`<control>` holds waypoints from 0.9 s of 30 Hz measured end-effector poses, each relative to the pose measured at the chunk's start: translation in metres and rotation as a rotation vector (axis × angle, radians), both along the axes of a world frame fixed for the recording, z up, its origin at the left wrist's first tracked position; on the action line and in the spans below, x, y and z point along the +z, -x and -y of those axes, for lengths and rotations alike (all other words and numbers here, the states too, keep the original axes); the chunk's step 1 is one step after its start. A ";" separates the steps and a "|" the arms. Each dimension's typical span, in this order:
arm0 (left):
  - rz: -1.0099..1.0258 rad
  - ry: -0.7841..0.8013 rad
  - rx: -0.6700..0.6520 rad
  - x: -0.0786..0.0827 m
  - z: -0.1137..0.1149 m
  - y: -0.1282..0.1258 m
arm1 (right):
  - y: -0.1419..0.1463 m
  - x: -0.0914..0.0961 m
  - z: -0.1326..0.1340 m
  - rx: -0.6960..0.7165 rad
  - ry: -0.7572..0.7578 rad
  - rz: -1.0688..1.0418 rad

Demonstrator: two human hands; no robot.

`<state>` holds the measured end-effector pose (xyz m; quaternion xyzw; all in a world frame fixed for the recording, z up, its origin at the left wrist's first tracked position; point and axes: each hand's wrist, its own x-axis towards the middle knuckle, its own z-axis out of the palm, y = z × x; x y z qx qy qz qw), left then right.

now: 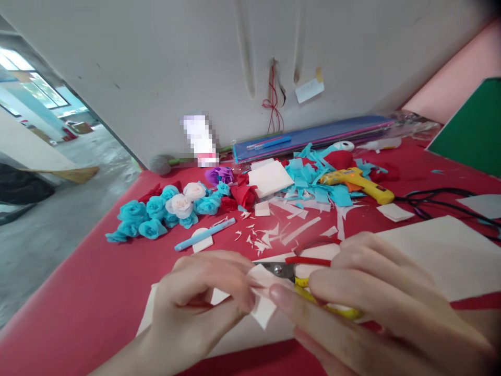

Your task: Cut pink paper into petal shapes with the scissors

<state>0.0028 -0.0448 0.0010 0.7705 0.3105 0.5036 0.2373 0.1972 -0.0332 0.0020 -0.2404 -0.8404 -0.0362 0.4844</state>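
My left hand (pixel 199 297) pinches a small piece of white paper (pixel 263 292) low in the middle of the view. My right hand (pixel 376 292) meets it from the right, its fingertips also closed on the paper. Under the right hand lie scissors (pixel 289 269) with red and yellow handles, resting on a larger white sheet (pixel 438 250). Whether the right hand touches the scissors is hidden.
On the red table (pixel 78 303) lie blue, white, red and purple paper roses (pixel 172 209), a blue pen (pixel 205 234), white and blue paper scraps (pixel 309 188), a yellow glue gun (pixel 358 183) with black cable (pixel 442 201), and coloured sheets (pixel 313 133) by the wall.
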 end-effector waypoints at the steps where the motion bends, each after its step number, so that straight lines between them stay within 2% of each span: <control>1: 0.009 0.006 0.010 -0.002 0.001 0.000 | 0.000 -0.001 -0.001 0.010 0.004 0.004; 5: 0.115 0.076 0.083 -0.008 0.004 0.000 | -0.004 -0.002 -0.003 -0.003 -0.020 0.039; 8: 0.170 0.127 0.086 -0.009 0.006 -0.001 | -0.006 0.000 -0.003 0.047 -0.071 0.103; 11: 0.113 0.125 0.066 -0.005 0.004 -0.001 | -0.006 0.003 -0.003 0.045 -0.071 0.045; 16: -0.037 0.025 -0.010 0.005 -0.001 -0.001 | -0.002 0.008 -0.005 0.027 -0.039 0.033; 19: -0.029 0.033 -0.003 0.006 -0.002 -0.001 | 0.001 0.010 -0.006 -0.005 0.001 0.062; 24: -0.019 0.086 -0.062 0.002 -0.001 0.000 | 0.000 0.007 -0.001 -0.004 -0.016 0.037; 27: 0.057 0.127 -0.027 -0.002 0.001 0.000 | -0.001 0.004 0.000 -0.011 -0.019 0.098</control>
